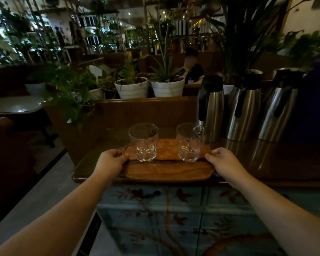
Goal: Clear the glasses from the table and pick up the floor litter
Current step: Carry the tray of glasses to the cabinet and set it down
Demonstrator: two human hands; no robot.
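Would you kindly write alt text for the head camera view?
Two bare hands, left hand and right hand, grip the ends of an oval wooden tray carrying two empty clear cut-glass tumblers on a dark countertop, beside three steel thermos jugs.

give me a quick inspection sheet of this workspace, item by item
surface: dark glossy wooden counter top over a blue painted cabinet
job's things: two empty clear glasses, left glass and right glass, upright and apart on a wooden tray; no floor litter seen
clutter: three steel thermos jugs at the right rear of the counter
grippers: left hand grips the tray's left end, right hand its right end
cables: nothing seen
surroundings: dim cafe, potted plants behind the counter, a seated person beyond, grey floor at left
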